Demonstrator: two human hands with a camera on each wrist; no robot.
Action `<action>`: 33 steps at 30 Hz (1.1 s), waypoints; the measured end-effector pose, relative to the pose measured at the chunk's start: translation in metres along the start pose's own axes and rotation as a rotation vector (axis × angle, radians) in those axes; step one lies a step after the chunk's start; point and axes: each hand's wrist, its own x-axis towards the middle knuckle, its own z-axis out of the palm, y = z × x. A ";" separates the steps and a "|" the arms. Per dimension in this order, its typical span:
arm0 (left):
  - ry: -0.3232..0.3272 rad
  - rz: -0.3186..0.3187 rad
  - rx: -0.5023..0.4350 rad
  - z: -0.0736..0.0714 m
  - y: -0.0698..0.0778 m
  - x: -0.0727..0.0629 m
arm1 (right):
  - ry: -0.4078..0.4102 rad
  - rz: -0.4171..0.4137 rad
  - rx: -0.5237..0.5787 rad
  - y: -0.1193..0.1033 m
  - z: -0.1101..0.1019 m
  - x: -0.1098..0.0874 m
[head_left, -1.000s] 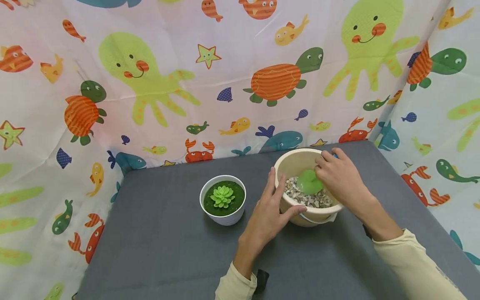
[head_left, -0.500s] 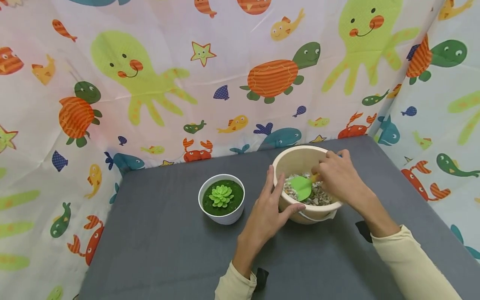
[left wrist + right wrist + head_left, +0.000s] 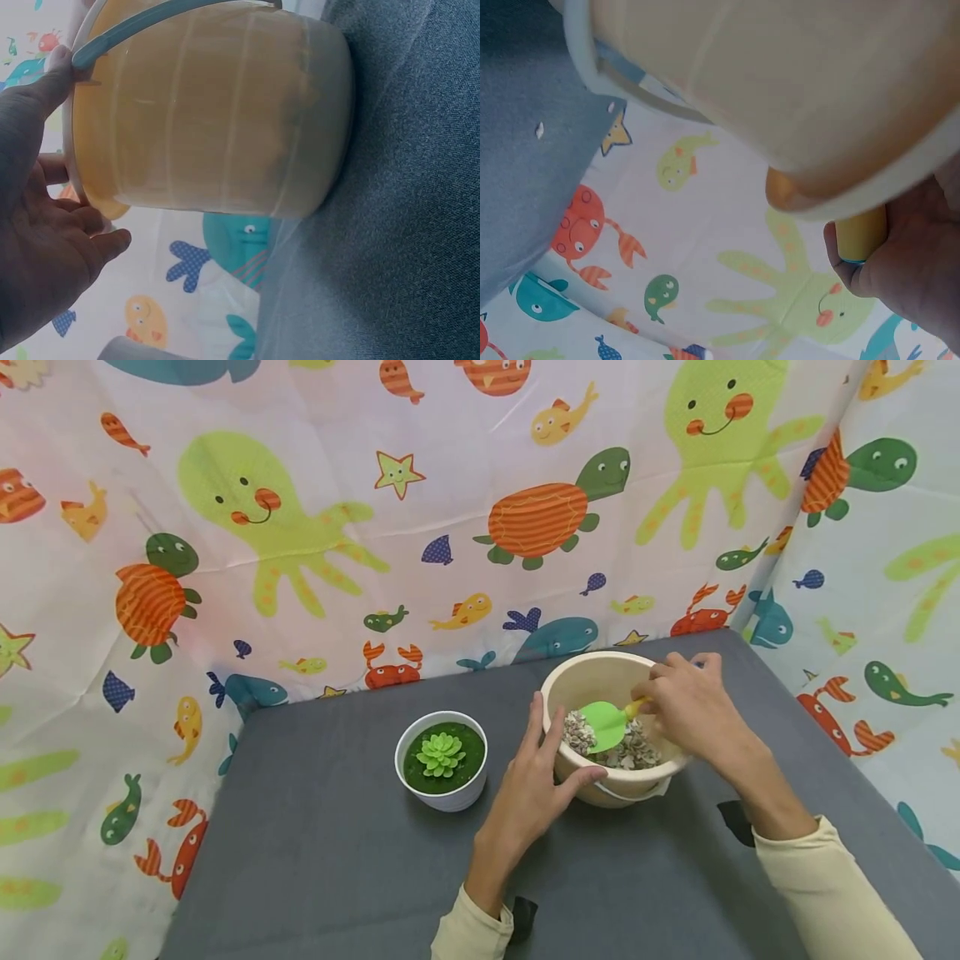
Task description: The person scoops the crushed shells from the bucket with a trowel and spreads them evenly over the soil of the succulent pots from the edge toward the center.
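- The work in hand looks like digging with a toy shovel point(image 3: 602, 725) through pale, shell-like chips point(image 3: 633, 750) in a cream plastic bucket point(image 3: 600, 672), and it seems under way rather than finished.
- The bucket stands upright near the far right corner of the tabletop point(image 3: 337, 827), its carrying handle point(image 3: 150, 26) hanging down on the side toward the near edge.
- Done: the right hand point(image 3: 686, 702) has its fingers wrapped around the shovel's yellow grip, and the green blade is inside the bucket among the chips.
- The left hand point(image 3: 534, 777) is spread wide at the bucket's left and near rim, thumb apart from the fingers, apparently steadying it.
- Chips bank up left of the blade, against the bucket wall; whether the blade carries a load cannot be told.
- The white flowerpot point(image 3: 452, 797), left of the bucket and well in from the tabletop's left edge, shows a green succulent point(image 3: 441, 754) on dark green filling, with no chips discernible there.
- Left: plenty of chips remain in the bucket; how much work they represent is unclear.
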 end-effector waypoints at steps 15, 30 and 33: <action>-0.010 -0.007 -0.006 -0.001 0.000 0.001 | 0.006 0.116 0.075 0.007 -0.024 -0.009; 0.003 0.014 0.013 -0.002 -0.002 0.002 | 0.093 0.138 0.092 0.017 -0.048 -0.024; -0.004 0.009 0.015 -0.004 -0.003 0.002 | 0.093 0.155 0.103 0.016 -0.052 -0.026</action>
